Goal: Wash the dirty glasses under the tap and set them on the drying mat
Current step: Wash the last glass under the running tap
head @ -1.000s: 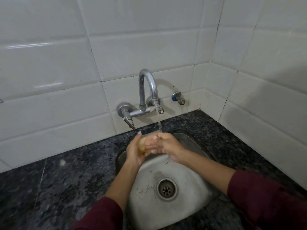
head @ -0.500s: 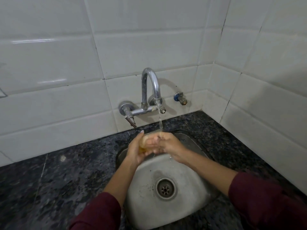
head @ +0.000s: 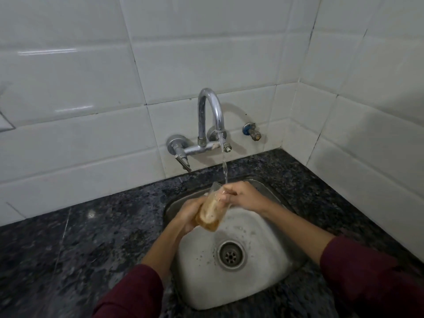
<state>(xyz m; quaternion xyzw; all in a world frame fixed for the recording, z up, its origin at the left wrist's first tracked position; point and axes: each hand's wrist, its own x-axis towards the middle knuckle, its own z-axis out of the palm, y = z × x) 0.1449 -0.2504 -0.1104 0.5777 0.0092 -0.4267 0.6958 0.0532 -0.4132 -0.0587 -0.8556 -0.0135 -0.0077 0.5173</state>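
Steel sink [head: 257, 285] fills the 6 o'clock half of the view, sunk in the dark stone surface [head: 68, 237]; the tap [head: 210, 115] stands at 12 o'clock, its thin stream falling on the glass [head: 212, 208]. That glass sits over the basin's 11 o'clock corner, tilted, mouth toward the water. The left hand [head: 189, 214] grips its amber-tinted lower body; the right hand [head: 241, 195] pinches the rim, fingers rubbing there. Best to turn the glass slowly, so water reaches the base and residue drains. Against half a second ago, more of the glass shows, angled further outward.
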